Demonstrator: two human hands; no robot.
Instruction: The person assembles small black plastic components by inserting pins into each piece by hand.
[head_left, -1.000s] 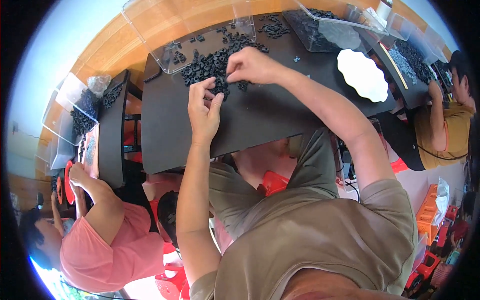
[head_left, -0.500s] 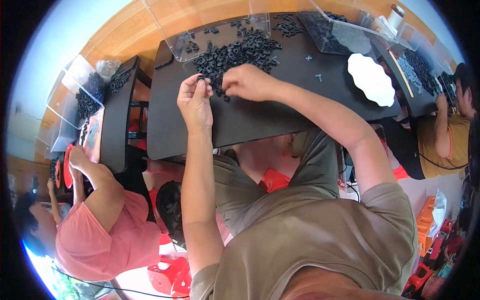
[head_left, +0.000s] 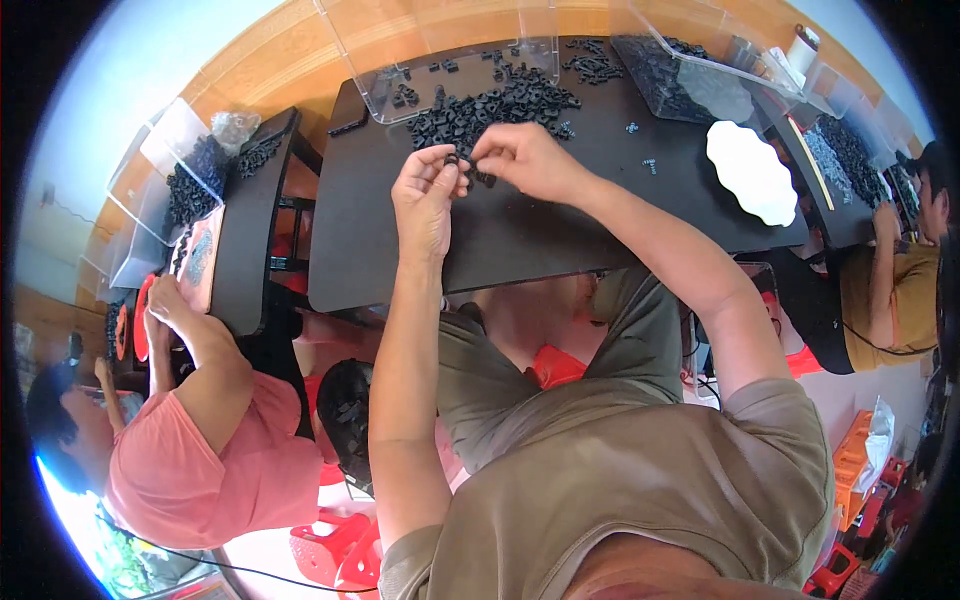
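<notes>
**Two hands meet over a small black part at the edge of the pile**

The left hand [head_left: 425, 195] and the right hand [head_left: 525, 160] are raised just above the black desk [head_left: 560, 235], fingertips drawn together. Between them sits a small black part [head_left: 452, 160], pinched in the left grip, with the right grip clenched on another dark piece [head_left: 484, 178] just beside it; its exact shape is too small to tell. Right behind the hands lies a heap of black parts [head_left: 490, 108], spreading into a clear plastic bin [head_left: 450, 50] tipped onto the desk. A white scalloped tray [head_left: 750, 172] rests well off to the right. On the left, a person in a pink shirt [head_left: 215, 455] works at a neighbouring desk.
</notes>
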